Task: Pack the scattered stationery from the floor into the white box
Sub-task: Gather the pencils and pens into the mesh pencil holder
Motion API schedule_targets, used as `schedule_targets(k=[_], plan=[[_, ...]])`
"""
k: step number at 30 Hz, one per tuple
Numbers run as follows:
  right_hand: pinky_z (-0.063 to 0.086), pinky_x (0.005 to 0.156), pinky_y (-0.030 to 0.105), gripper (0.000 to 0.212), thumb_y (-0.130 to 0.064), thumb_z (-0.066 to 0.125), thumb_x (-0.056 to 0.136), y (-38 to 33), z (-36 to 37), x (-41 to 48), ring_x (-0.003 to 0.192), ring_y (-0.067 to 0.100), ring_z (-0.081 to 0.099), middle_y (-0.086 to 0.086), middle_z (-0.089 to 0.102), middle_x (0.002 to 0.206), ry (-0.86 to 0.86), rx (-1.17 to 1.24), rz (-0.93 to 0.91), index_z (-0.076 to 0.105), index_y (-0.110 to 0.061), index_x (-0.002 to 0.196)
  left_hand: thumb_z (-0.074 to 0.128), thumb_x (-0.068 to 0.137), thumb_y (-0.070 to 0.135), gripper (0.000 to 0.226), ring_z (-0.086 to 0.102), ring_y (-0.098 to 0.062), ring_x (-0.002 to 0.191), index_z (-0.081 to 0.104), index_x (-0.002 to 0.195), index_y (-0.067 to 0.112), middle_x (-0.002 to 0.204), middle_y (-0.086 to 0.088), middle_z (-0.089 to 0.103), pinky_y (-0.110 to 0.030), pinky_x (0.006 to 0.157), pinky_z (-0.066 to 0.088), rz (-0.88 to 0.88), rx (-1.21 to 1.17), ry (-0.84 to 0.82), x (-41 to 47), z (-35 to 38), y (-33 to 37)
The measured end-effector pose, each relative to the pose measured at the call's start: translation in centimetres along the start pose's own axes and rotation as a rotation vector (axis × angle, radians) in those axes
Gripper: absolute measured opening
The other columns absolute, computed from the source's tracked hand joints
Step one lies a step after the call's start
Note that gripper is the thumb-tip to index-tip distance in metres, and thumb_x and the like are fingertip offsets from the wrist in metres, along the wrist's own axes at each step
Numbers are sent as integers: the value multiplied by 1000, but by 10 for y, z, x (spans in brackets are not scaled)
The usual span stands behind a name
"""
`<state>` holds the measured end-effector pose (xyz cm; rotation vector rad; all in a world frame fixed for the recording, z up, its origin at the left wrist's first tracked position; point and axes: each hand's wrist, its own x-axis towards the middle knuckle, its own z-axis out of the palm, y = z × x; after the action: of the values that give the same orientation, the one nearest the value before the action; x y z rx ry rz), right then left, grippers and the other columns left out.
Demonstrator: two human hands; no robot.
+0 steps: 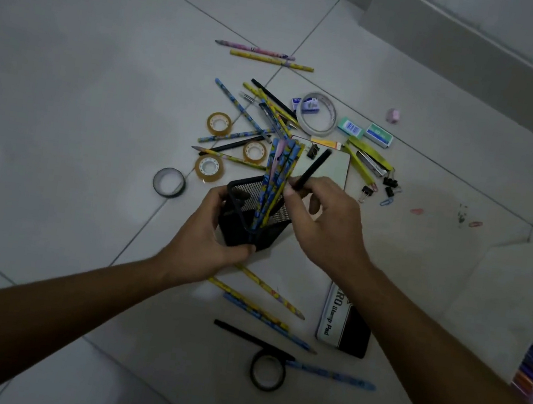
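My left hand (210, 228) grips a black mesh pencil holder (249, 216), tilted above the floor, with several blue and yellow patterned pencils (277, 176) standing in it. My right hand (324, 220) pinches a black pen (312, 170) by its lower end at the holder's rim. More pencils (246, 113) lie scattered on the tiles beyond the holder, and others (265, 299) lie below my hands. No white box is clearly in view.
On the floor lie tape rolls (219, 124), a black tape ring (169, 182), another black ring (268, 370), a white tape loop (318, 115), staple boxes (379, 135), a stapler (368, 161), binder clips (390, 185), a stamp pad (343, 325) and a notepad (328, 166). A wall skirting (484, 54) runs at top right.
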<state>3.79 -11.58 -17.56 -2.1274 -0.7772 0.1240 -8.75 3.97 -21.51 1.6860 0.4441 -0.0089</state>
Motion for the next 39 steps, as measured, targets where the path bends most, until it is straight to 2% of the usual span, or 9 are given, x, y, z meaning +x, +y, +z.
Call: schedule_targets(k=[4, 9, 14, 17, 20, 24, 27, 32, 39], plan=[[33, 62, 16, 28, -33, 58, 94, 9, -4, -7, 67, 2, 40, -2, 58, 78, 25, -119, -53, 71, -9, 103, 81, 66, 19, 79, 50, -8, 128, 41, 134, 19, 133, 7, 55, -35, 108, 42, -5, -15, 6, -2, -5, 0], [39, 57, 22, 19, -12, 52, 95, 30, -14, -40, 62, 9, 52, -6, 57, 79, -131, 86, 141, 64, -8, 109, 82, 62, 26, 81, 49, -9, 129, 41, 132, 22, 135, 4, 53, -33, 109, 40, -24, -33, -1, -11, -8, -6], [37, 102, 36, 76, -37, 63, 78, 60, -25, -97, 125, 21, 36, 3, 36, 138, -907, -301, -67, 31, -20, 145, 81, 63, 23, 83, 49, -13, 130, 40, 134, 12, 135, -1, 53, -41, 110, 40, -22, -19, -45, -20, -6, -13], [25, 107, 40, 110, -63, 72, 66, 68, -33, -114, 138, 22, 15, 4, 15, 155, -994, -575, -242, 11, -27, 151, 81, 63, 26, 84, 49, -12, 129, 39, 134, 11, 134, -1, 53, -40, 109, 41, -20, -7, -68, -24, -3, -14], [25, 105, 43, 120, -74, 68, 61, 72, -34, -116, 138, 24, 18, 7, 17, 155, -957, -628, -281, 9, -24, 152, 81, 63, 27, 84, 50, -10, 128, 39, 134, 11, 134, 1, 53, -36, 108, 41, -13, -6, -84, -24, 1, -14], [29, 95, 39, 103, -74, 62, 65, 72, -31, -112, 122, 25, 39, 8, 41, 137, -860, -619, -309, 32, -16, 144, 79, 64, 24, 81, 48, -11, 131, 38, 133, 13, 136, -3, 50, -31, 108, 41, 12, -19, -97, -21, 5, -13], [35, 83, 39, 68, -65, 62, 68, 68, -27, -118, 100, 25, 50, 5, 53, 111, -774, -586, -375, 50, -18, 116, 79, 64, 24, 79, 46, -12, 132, 39, 132, 14, 138, -5, 49, -28, 108, 41, 22, -29, -93, -19, 3, -13], [38, 74, 38, 34, -47, 52, 87, 72, -18, -143, 83, 28, 56, 6, 59, 88, -658, -608, -479, 60, -14, 93, 80, 65, 21, 83, 47, -14, 132, 37, 135, 8, 138, -5, 50, -36, 110, 40, 26, -23, -69, -17, -2, -15], [42, 60, 35, 20, -22, 55, 87, 82, -15, -139, 63, 29, 55, 10, 58, 68, -550, -598, -489, 63, -7, 76, 79, 63, 22, 78, 50, -8, 128, 39, 130, 16, 132, 7, 52, -21, 104, 41, 26, -48, -29, -13, -5, -13]])
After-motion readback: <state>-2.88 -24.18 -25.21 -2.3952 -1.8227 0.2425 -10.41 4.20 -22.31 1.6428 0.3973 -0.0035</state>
